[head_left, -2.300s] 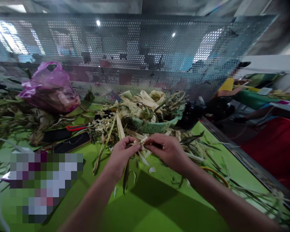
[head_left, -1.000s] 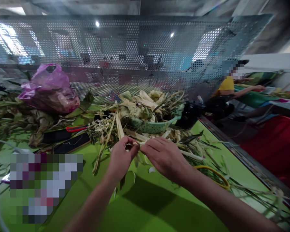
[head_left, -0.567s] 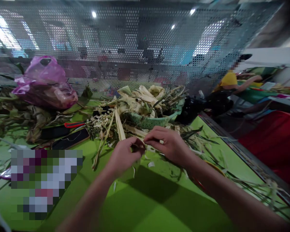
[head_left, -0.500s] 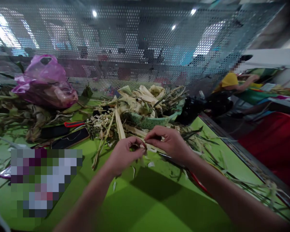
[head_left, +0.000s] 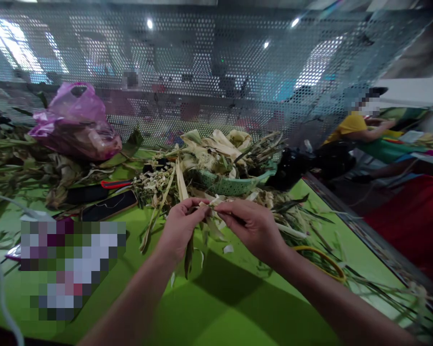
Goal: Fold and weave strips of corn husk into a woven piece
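My left hand (head_left: 178, 230) and my right hand (head_left: 254, 228) meet over the green table, fingertips almost touching. Both pinch a small pale strip of dry husk (head_left: 211, 203) between thumb and forefinger. Below my left hand a darker leaf strip (head_left: 188, 257) hangs down; I cannot tell whether it is part of the same piece. Just beyond the hands stands a light green basket (head_left: 229, 185), heaped with dried husks (head_left: 220, 149). A long pale husk strip (head_left: 181, 180) leans near my left fingers. Small white scraps (head_left: 228, 249) lie beneath.
At left are a phone (head_left: 110, 206), a red-edged tool (head_left: 116, 184), a pink plastic bag (head_left: 79, 129) and a white cable (head_left: 3, 293). A yellow loop (head_left: 323, 259) lies by my right forearm. Behind rises a perforated metal screen (head_left: 187, 62). A person in yellow (head_left: 351, 126) sits far right.
My hands have come closer together, and a pale strip now shows between the fingertips. The darker leaf strip now hangs under my left hand. The view has shifted slightly left.
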Tool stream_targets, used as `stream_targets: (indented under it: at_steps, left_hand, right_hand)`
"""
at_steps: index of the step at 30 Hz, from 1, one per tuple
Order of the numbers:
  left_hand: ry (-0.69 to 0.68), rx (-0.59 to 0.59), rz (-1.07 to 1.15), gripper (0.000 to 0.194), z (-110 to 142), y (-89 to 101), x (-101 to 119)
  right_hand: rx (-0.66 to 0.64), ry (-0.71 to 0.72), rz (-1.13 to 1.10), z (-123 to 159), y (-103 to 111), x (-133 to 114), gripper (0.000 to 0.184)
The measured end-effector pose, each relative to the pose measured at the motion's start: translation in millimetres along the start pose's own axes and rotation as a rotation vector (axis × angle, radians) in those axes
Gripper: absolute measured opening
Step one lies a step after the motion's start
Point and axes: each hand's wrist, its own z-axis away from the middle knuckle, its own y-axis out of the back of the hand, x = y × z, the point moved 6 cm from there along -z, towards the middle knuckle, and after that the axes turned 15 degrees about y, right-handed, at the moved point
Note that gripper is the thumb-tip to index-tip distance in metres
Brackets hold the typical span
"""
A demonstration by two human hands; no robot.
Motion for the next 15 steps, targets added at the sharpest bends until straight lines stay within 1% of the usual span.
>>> stream_targets:
  at_steps: [3, 5, 8, 10, 12, 13, 15]
  left_hand:
    - [-0.01, 0.032, -0.022, 0.024, -1.2, 2.3, -2.4]
    - [-0.034, 0.057, -0.07, 0.023, -2.2, 3.7, -3.2]
    - [-0.082, 0.106, -0.155, 0.019, -3.5, 5.8, -2.7]
    - [-0.135, 0.154, -0.251, 0.016, -2.8, 6.5, -0.1]
    - [-0.258, 0.237, -0.423, 0.012, 1.5, 5.5, 6.6]
    - [-0.355, 0.285, -0.527, 0.01, 5.7, 3.7, 11.0]
    - [-0.573, 0.368, -0.73, 0.012, 16.2, -3.0, 17.7]
  right_hand:
    - [-0.029, 0.074, 0.141, -0.6, -0.6, -8.2, 0.018]
    - [-0.047, 0.117, 0.185, 0.2, -2.6, -11.6, 0.019]
    - [-0.045, 0.152, 0.184, 2.5, -5.7, -13.5, 0.019]
    - [-0.035, 0.128, 0.156, 3.8, -7.6, -12.0, 0.017]
    - [-0.027, 0.047, 0.091, 4.2, -9.9, -7.9, 0.017]
    - [-0.025, -0.013, 0.042, 4.2, -11.2, -5.0, 0.016]
    - [-0.006, -0.166, -0.077, 4.6, -13.6, 2.0, 0.016]
